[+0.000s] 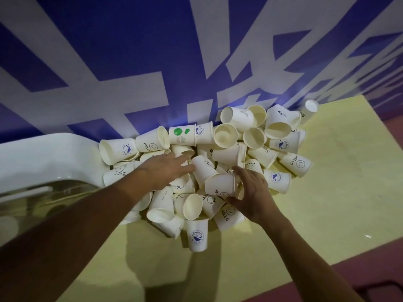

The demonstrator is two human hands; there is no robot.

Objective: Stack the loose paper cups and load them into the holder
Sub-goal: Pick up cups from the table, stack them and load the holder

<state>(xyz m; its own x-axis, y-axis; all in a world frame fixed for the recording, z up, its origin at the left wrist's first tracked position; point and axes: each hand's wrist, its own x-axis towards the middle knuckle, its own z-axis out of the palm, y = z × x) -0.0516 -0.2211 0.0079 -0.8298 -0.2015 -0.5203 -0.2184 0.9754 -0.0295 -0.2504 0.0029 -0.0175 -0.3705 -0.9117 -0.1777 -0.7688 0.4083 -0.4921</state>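
Observation:
A heap of loose white paper cups [202, 162] lies on a pale yellow table [327, 192], pushed against the wall; most lie on their sides, with small prints such as "HELLO". My left hand [165, 168] rests flat on top of the heap, fingers spread and touching a tilted cup [202, 170]. My right hand [250, 190] has its fingers and thumb curved around the open end of a sideways "HELLO" cup [220, 185] beside it. A white curved holder [50, 158] with a clear front stands at the left, touching the heap.
A blue wall [130, 51] with big white lettering rises right behind the cups. One upside-down cup [197, 235] stands at the near edge of the heap. The table's right and front edges drop to a reddish floor [388, 149].

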